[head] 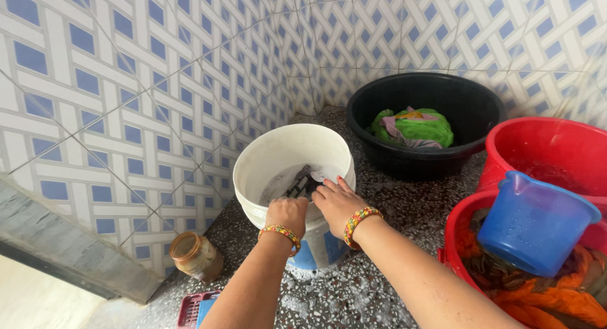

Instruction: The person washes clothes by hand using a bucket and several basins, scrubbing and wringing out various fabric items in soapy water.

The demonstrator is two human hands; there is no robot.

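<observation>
Both hands were found working at the rim of a white plastic bucket (253, 177) standing on the speckled floor (354, 291). The left hand (288, 214) was closed into a fist over the near rim, apparently gripping a fold of dark striped cloth (297, 185) that lay inside the bucket in grey, soapy-looking water. The right hand (338, 202) lay just beside it, fingers (325, 191) pressed together and curled down onto the same cloth at the rim; whether it pinched the fabric could not be told. Each wrist carried a beaded bangle.

Judged from this position, the step in hand was the washing of the cloth in the bucket, at the stage of gathering or rubbing it. The next move would call for a firm two-handed grip on the wet fabric and a steady bucket, since it stood close to the tiled wall (126, 114).

Also noted: a black tub (379, 146) behind, holding a green and pink bundle of clothes (414, 127); a red bucket (544, 146) to the right; a red basin (456, 240) of orange fabric with a blue jug (531, 228) resting in it; a small brown jar (196, 256) by the wall.
</observation>
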